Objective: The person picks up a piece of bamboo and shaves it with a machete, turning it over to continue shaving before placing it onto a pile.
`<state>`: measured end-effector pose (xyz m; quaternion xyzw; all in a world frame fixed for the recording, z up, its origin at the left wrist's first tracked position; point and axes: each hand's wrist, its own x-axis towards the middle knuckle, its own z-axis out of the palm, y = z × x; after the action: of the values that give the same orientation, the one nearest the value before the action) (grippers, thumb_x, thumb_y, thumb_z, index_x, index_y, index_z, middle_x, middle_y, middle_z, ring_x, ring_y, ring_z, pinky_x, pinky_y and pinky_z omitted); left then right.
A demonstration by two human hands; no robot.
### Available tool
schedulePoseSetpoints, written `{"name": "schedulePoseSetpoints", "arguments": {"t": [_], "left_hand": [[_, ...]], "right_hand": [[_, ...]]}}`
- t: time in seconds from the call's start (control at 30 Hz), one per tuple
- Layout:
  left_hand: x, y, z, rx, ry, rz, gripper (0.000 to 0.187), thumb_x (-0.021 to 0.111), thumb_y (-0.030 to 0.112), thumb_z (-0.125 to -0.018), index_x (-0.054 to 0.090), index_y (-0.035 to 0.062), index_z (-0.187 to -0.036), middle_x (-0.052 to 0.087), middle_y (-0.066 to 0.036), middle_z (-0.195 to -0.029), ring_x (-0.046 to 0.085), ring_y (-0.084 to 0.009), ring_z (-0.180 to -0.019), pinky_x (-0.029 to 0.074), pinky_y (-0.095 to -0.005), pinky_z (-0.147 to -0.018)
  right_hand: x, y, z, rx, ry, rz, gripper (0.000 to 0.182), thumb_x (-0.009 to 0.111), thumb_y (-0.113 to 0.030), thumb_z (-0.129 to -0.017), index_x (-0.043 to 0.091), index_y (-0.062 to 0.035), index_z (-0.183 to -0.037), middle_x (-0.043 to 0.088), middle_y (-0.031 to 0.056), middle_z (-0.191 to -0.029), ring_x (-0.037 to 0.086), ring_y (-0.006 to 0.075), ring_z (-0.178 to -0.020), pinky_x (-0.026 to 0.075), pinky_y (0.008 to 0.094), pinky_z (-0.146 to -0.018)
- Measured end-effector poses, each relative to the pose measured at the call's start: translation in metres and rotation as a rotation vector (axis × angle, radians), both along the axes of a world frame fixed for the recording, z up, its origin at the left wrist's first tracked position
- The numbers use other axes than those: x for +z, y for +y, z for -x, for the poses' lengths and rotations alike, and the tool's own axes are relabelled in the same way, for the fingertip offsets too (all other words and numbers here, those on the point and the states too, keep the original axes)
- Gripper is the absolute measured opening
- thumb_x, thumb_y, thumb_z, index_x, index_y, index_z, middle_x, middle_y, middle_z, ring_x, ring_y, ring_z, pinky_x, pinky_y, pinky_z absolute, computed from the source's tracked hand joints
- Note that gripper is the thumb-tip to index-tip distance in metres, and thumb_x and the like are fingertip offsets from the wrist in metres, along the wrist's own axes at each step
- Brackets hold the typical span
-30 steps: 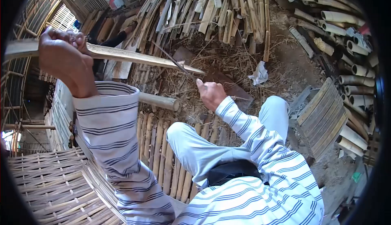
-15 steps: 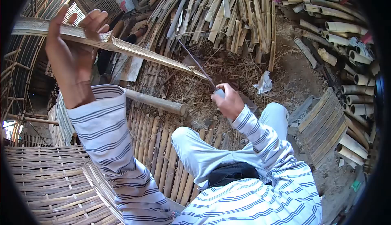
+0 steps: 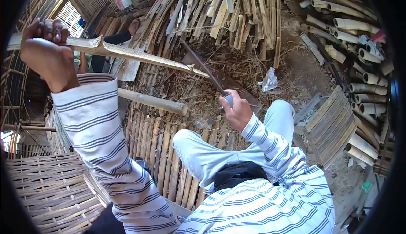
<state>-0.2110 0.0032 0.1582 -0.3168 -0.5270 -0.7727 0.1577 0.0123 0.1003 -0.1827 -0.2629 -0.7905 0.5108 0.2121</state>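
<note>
My left hand (image 3: 48, 52), at the upper left, has its fingers curled over a long split bamboo piece (image 3: 139, 55). The piece slopes down to the right, and its narrow end lies near the blade of a knife. My right hand (image 3: 237, 110) grips the handle of this long, thin knife (image 3: 204, 67), whose blade points up and to the left. Blade and bamboo end overlap in the view; whether they touch I cannot tell.
Split bamboo strips (image 3: 249, 9) are piled at the top, bamboo tubes (image 3: 370, 88) at the right. A round pole (image 3: 154, 101) lies beyond the slatted bamboo platform (image 3: 169, 158). Another person's arm (image 3: 116, 38) shows behind the bamboo. A wooden stool (image 3: 332, 126) stands right of my knees.
My left hand has moved left along the bamboo and its fingers have closed over it. Another person's arm now shows behind the bamboo. The knife remains in my right hand.
</note>
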Motion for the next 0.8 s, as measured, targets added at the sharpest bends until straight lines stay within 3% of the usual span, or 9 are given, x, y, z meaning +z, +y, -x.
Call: {"name": "schedulePoseSetpoints", "arguments": {"t": [0.07,0.17,0.27,0.33,0.6,0.63,0.7,0.73,0.8], "left_hand": [[-0.004,-0.003,-0.004,0.046,-0.030,-0.006,0.030,0.042,0.010,-0.085,0.025,0.0133,-0.060,0.025,0.000,-0.053,0.025,-0.0115,-0.044,0.024,-0.0261,-0.045],[-0.005,-0.004,-0.001,0.077,0.014,0.029,0.027,0.038,0.008,-0.083,0.026,0.0130,-0.060,0.025,-0.001,-0.051,0.025,-0.0119,-0.043,0.025,-0.0266,-0.045],[-0.002,-0.008,0.009,0.039,0.056,0.070,0.025,0.037,0.008,-0.082,0.027,0.0127,-0.060,0.026,-0.002,-0.051,0.025,-0.0122,-0.043,0.028,-0.0273,-0.046],[-0.002,-0.010,0.006,0.090,0.044,0.054,0.024,0.037,0.008,-0.081,0.028,0.0121,-0.060,0.027,-0.002,-0.051,0.026,-0.0123,-0.043,0.029,-0.0276,-0.048],[-0.003,-0.012,0.008,0.052,0.101,0.174,0.024,0.036,0.012,-0.082,0.030,0.0106,-0.059,0.030,-0.004,-0.052,0.028,-0.0126,-0.045,0.028,-0.0267,-0.047],[-0.004,-0.013,0.004,0.028,0.112,0.179,0.024,0.036,0.013,-0.083,0.031,0.0106,-0.059,0.030,-0.004,-0.052,0.028,-0.0126,-0.046,0.028,-0.0266,-0.047],[-0.004,0.013,-0.028,0.289,-0.012,0.033,0.026,0.035,0.015,-0.084,0.032,0.0106,-0.058,0.031,-0.003,-0.052,0.028,-0.0133,-0.046,0.027,-0.0265,-0.047],[-0.006,0.004,-0.017,0.169,0.018,0.074,0.026,0.036,0.015,-0.084,0.033,0.0106,-0.058,0.031,-0.003,-0.052,0.028,-0.0135,-0.046,0.027,-0.0265,-0.047],[-0.001,-0.016,0.005,-0.077,0.094,0.137,0.027,0.036,0.015,-0.084,0.033,0.0104,-0.058,0.031,-0.003,-0.052,0.029,-0.0137,-0.046,0.027,-0.0263,-0.047]], "right_hand": [[0.045,-0.001,0.007,0.020,0.190,-0.025,0.041,0.047,-0.029,-0.096,0.047,0.0069,-0.115,0.063,0.0200,-0.066,0.065,0.0326,-0.056,0.053,0.0360,-0.054],[0.103,0.003,0.023,-0.009,0.400,-0.025,0.032,0.048,-0.028,-0.096,0.050,0.0033,-0.105,0.054,0.0049,-0.054,0.055,0.0157,-0.045,0.043,0.0293,-0.044],[0.044,-0.008,0.048,-0.085,0.550,-0.118,0.025,0.049,-0.022,-0.096,0.048,0.0027,-0.103,0.054,0.0070,-0.053,0.058,0.0176,-0.046,0.046,0.0317,-0.043],[-0.052,-0.007,0.048,0.096,-0.270,-0.117,0.033,0.052,-0.031,-0.093,0.048,0.0015,-0.098,0.060,0.0195,-0.060,0.064,0.0366,-0.054,0.050,0.0432,-0.047],[-0.005,0.001,0.043,0.014,-0.321,-0.093,0.044,0.046,-0.044,-0.093,0.053,-0.0012,-0.093,0.061,0.0286,-0.071,0.062,0.0442,-0.076,0.051,0.0510,-0.068],[-0.019,-0.001,0.047,-0.033,-0.149,-0.147,0.044,0.047,-0.047,-0.093,0.053,-0.0029,-0.093,0.061,0.0184,-0.062,0.063,0.0345,-0.058,0.052,0.0433,-0.053],[0.037,0.007,0.050,0.089,0.212,0.578,0.043,0.047,-0.045,-0.094,0.051,-0.0026,-0.088,0.053,0.0041,-0.053,0.057,0.0181,-0.050,0.048,0.0351,-0.049],[0.084,0.008,0.045,0.048,0.357,0.749,0.043,0.050,-0.045,-0.094,0.048,-0.0044,-0.081,0.044,-0.0041,-0.052,0.045,0.0085,-0.044,0.040,0.0282,-0.043],[0.117,0.032,0.047,-0.038,0.551,0.277,0.040,0.050,-0.041,-0.095,0.049,-0.0030,-0.081,0.047,0.0018,-0.051,0.045,0.0133,-0.038,0.038,0.0280,-0.038]]}}
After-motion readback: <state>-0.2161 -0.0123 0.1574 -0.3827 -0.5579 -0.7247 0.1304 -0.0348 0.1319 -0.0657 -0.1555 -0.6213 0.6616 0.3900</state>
